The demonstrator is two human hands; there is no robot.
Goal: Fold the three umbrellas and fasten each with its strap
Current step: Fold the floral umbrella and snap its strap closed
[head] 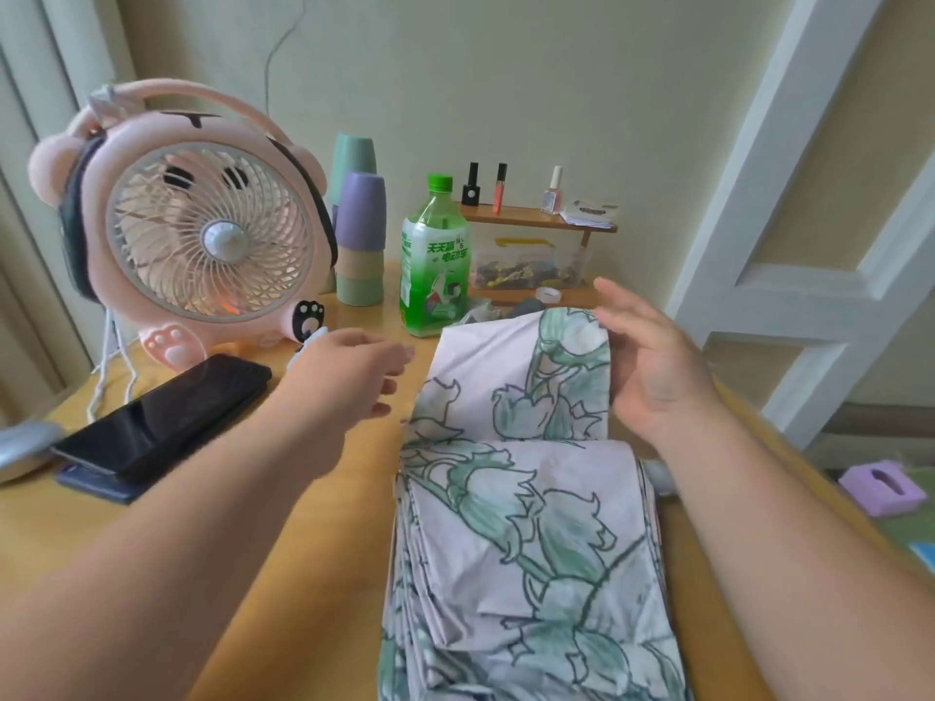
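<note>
Umbrella (526, 523) lies part-folded on the table (349, 548), between both hands. Right hand (652, 366) rests straight fingers against the right edge of its raised flap, gripping nothing. Left hand (354, 376) hovers just beside its left edge, loosely curled and empty.

a folded umbrella (531, 523) with pale pink cloth and green flowers lies on the wooden table (329, 523), along its right edge. the right hand (652, 366) is at the far part of the cloth, on its right side, fingers almost straight and touching it. the left hand (354, 376) is above the table just left of the umbrella, fingers relaxed, holding nothing. a pink fan (197, 235) stands at the far left corner, a black phone (167, 412) lies in front of it, and a green bottle (435, 260) stands beyond the umbrella.
</note>
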